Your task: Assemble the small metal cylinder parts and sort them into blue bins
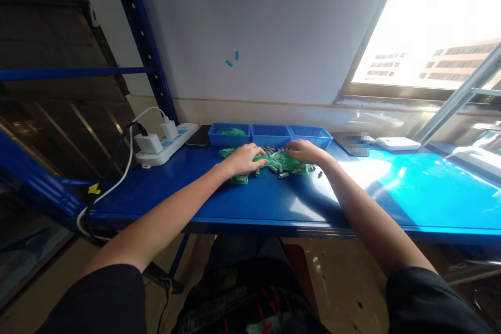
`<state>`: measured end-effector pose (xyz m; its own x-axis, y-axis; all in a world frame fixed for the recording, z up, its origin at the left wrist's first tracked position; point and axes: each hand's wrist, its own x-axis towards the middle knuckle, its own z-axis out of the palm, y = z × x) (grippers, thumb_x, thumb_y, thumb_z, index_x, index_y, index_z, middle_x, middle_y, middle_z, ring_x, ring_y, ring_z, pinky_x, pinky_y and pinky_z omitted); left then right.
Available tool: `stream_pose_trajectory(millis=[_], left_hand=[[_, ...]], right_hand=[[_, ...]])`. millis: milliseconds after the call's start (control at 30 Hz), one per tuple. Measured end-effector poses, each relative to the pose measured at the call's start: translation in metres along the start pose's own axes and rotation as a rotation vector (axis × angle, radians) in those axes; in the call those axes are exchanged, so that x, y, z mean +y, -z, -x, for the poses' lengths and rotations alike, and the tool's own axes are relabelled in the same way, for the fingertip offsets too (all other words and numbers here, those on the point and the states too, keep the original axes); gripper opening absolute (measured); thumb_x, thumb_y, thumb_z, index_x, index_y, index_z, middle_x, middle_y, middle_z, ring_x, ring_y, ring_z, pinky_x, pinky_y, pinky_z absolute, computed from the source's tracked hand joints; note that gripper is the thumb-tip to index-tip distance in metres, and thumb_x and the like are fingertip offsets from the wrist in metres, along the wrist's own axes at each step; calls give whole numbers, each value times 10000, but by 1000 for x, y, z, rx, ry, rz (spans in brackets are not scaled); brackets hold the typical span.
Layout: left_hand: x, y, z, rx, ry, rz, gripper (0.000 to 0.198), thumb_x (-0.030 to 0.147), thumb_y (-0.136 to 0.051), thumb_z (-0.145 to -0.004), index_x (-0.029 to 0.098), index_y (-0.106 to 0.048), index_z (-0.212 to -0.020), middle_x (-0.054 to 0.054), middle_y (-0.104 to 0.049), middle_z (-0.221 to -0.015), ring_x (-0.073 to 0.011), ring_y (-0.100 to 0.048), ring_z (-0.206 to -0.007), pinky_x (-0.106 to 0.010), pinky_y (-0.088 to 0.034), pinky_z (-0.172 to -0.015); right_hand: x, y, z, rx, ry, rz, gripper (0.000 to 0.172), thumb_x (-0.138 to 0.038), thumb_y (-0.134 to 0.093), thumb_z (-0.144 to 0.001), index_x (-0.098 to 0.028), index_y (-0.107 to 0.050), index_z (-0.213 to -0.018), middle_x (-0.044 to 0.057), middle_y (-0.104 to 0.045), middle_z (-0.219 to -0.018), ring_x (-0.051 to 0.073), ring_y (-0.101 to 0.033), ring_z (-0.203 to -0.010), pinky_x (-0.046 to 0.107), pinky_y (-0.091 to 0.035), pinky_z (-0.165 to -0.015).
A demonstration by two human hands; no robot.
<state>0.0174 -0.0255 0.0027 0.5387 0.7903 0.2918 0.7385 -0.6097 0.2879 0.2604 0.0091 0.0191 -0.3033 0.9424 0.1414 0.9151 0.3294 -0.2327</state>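
Note:
Crinkled green plastic bags (301,168) lie on the blue table among a pile of small grey and black parts (282,175). At the left of the pile, my left hand (246,159) rests over green plastic, its thumb and bent fingers closed about a fold of it. My right hand (307,151) is at the pile's right side, fingertips bent down and pinching the upper edge of the green plastic. What lies beneath both palms is hidden. A few loose dark bits are scattered just right of the bag. The parts are too small to name.
Three blue bins (270,138) stand in a row behind the pile; the left one holds green plastic. A dark phone (198,136) and a white power strip (168,145) with cables are to the left. A dark flat device (350,143) and a white box (397,143) lie right.

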Motion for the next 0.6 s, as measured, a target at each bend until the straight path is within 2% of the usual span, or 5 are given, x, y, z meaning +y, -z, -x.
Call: stream_pose_trajectory(millis=[133,267,400,500,600], left_hand=[[-3,8,1,-78,57,-35,406,417,-489,-857,177,-630,-1153,-110,-626,-1141,-248,-598,-1044,-311,-459,-882],[-8,13,1,-84,49,-14,355,364,-492,-857,197,-646,-1130,-88,-669,-1121,-244,-615,-1027,-291,-461,-839],[-12,17,0,26,107,31,363,441,-459,-880,225,-658,-1093,-61,-692,-1048,-227,-636,-934,-282,-472,-750],[-20,21,1,143,160,-62,338,393,-452,-882,222,-664,-1083,-76,-651,-1109,-243,-609,-1004,-307,-474,-803],[-33,23,4,102,240,-180,359,374,-541,-825,241,-644,-1142,-89,-605,-1183,-286,-567,-1101,-354,-470,-881]], right_hand=[[-4,-5,-1,-6,24,29,395,-389,-516,-873,-210,-644,-1202,127,-642,-1119,298,-573,-1045,386,-433,-918],[-1,-5,-3,1,49,21,397,-342,-552,-859,-206,-623,-1225,120,-648,-1091,273,-584,-1001,365,-447,-877],[2,0,-3,20,-29,-88,395,-200,-594,-799,-194,-637,-1192,81,-666,-977,205,-597,-831,290,-456,-723],[2,5,-1,69,-84,-283,371,-118,-545,-768,-171,-665,-1116,31,-627,-784,135,-535,-643,237,-405,-570],[2,8,1,104,-89,-467,374,-96,-504,-755,-146,-664,-1090,-14,-547,-644,103,-459,-542,221,-351,-500]])
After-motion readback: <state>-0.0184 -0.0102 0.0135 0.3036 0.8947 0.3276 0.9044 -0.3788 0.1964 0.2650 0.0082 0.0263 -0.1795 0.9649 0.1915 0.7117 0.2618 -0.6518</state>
